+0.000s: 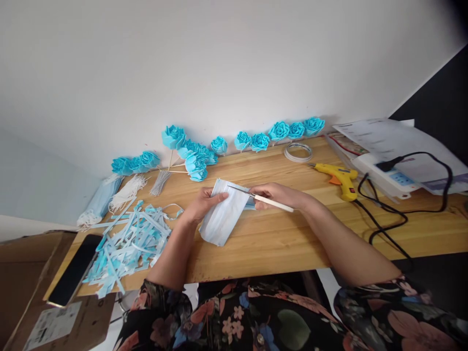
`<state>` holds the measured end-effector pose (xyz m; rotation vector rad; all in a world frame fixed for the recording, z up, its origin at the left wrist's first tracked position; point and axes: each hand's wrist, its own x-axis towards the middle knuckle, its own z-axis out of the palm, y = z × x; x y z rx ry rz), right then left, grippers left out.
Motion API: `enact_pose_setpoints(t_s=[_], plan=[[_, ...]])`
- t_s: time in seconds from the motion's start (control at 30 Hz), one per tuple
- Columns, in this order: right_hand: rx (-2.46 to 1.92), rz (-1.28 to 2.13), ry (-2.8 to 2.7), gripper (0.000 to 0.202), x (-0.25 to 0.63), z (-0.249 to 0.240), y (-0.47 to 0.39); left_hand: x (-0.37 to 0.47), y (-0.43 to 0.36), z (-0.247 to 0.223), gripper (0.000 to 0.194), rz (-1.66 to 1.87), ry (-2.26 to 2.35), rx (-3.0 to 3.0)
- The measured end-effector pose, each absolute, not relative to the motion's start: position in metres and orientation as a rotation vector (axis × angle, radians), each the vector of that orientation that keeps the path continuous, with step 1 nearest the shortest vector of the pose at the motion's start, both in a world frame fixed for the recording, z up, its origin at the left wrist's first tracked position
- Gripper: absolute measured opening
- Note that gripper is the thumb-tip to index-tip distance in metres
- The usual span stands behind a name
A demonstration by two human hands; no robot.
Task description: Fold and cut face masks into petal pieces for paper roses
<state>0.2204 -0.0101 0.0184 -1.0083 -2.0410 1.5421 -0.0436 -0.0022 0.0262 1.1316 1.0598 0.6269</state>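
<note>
A pale blue face mask (223, 217), opened out flat, is held slightly above the wooden table. My left hand (204, 202) pinches its left edge, thumb on top. White-handled scissors (274, 202) are gripped in my right hand (280, 194) and seen edge-on, their thin dark blade lying across the upper right part of the mask. A darker blue fold of material shows beneath my right fingers. Blue paper-like roses (196, 165) on thin sticks lie behind my hands. Left of my left forearm is a heap of cut blue and white strips (135, 239).
A yellow glue gun (341, 179) with its black cord lies right, near a white power strip (397, 178) and papers (409, 141). A tape roll (298, 152) sits at the back. Left are a phone (75, 270), stacked masks (100, 197), white ear loops (127, 192) and thin wires (160, 183).
</note>
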Motion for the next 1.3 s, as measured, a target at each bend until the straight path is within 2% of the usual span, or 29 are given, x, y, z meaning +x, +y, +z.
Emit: enact_pose_setpoints(t_s=[0.63,1.07,1.3], plan=[[-1.081,1.608,-1.93,0.043,0.215,0.025,-0.013,-0.044,-0.001,0.022,0.046,0.575,1.035,1.167],[-1.137,1.55,-2.013,0.05,0.218,0.023,-0.011,-0.044,-0.001,0.022,0.049,0.598,1.037,1.154],[-1.007,1.536,-2.06,0.048,0.217,0.019,-0.011,-0.044,-0.002,0.023,0.046,0.596,1.032,1.164]])
